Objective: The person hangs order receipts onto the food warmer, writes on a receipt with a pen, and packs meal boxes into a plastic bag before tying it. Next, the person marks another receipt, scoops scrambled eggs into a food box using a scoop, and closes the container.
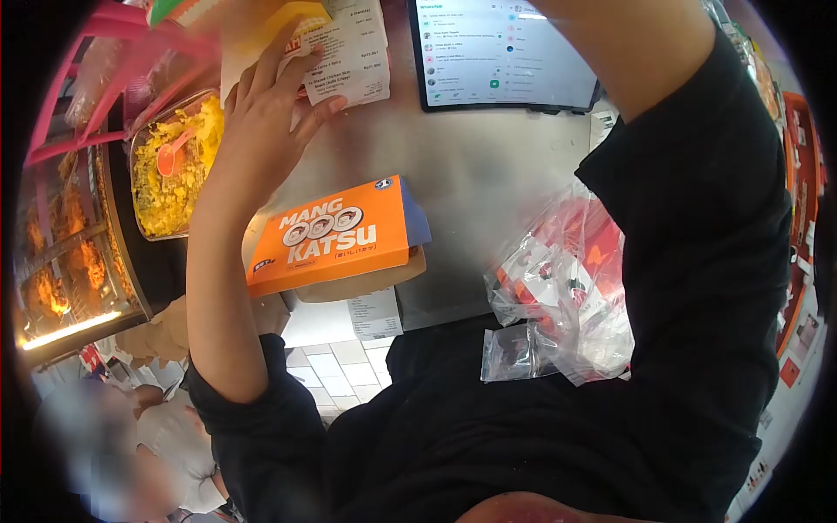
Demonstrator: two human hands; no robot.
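Note:
My left hand [266,109] lies at the upper left with its fingers stretched out and somewhat apart, over a printed receipt [362,52] and the edge of a yellow and white package. Its thumb rests at the receipt's lower edge. Below it, beside my left forearm, an orange box [340,228] lettered "MANG KATSU" sits on the metal counter [453,174], its lid slightly raised. My right forearm reaches up past the top edge, so my right hand is out of the picture. Beneath that forearm is a tablet [471,57] showing a chat list.
Clear plastic bags [575,288] with red and white packets lie on the right. At left are a tray of yellow food [179,166] with a red scoop, a pink basket [96,78] and a lit display case [74,253]. Another person [179,449] is at the lower left.

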